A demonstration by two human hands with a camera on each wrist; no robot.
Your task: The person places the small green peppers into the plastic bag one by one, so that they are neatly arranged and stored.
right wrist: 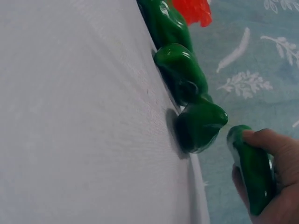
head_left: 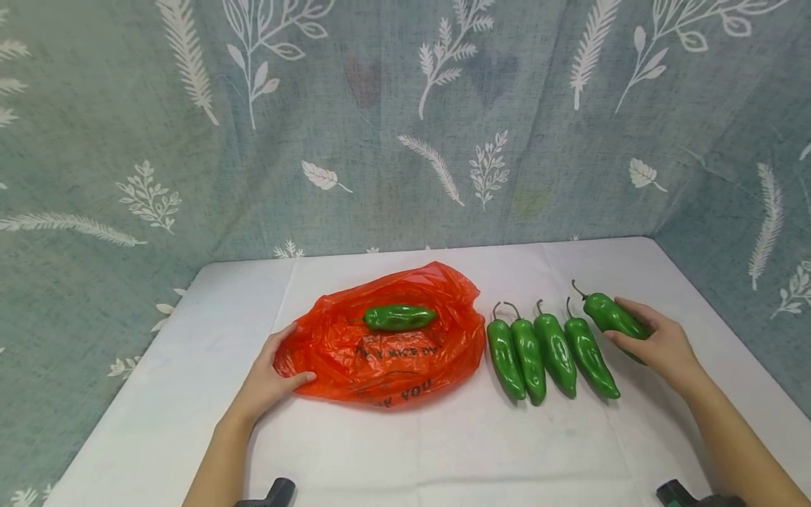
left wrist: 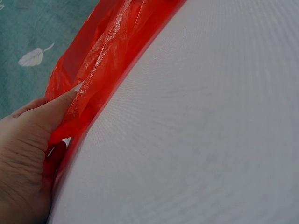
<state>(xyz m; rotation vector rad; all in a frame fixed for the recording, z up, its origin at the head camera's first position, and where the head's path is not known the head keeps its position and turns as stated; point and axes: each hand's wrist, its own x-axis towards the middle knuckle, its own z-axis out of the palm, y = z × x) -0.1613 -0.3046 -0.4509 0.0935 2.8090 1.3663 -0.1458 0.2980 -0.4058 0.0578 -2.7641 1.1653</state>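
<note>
A red plastic bag lies spread on the white table, with one green pepper on it. At the bag's left end my left hand holds the edge, the thumb over the near side; in the left wrist view the thumb lies against the crinkled plastic. My right hand grips another green pepper between thumb and fingers, its thin stem pointing away to the left. In the right wrist view this held pepper appears apart from the row of peppers.
Several glossy green peppers lie side by side between the bag and my right hand, stems toward the back. The white tablecloth covers the table. Behind it hangs a green-grey cloth with white leaf prints.
</note>
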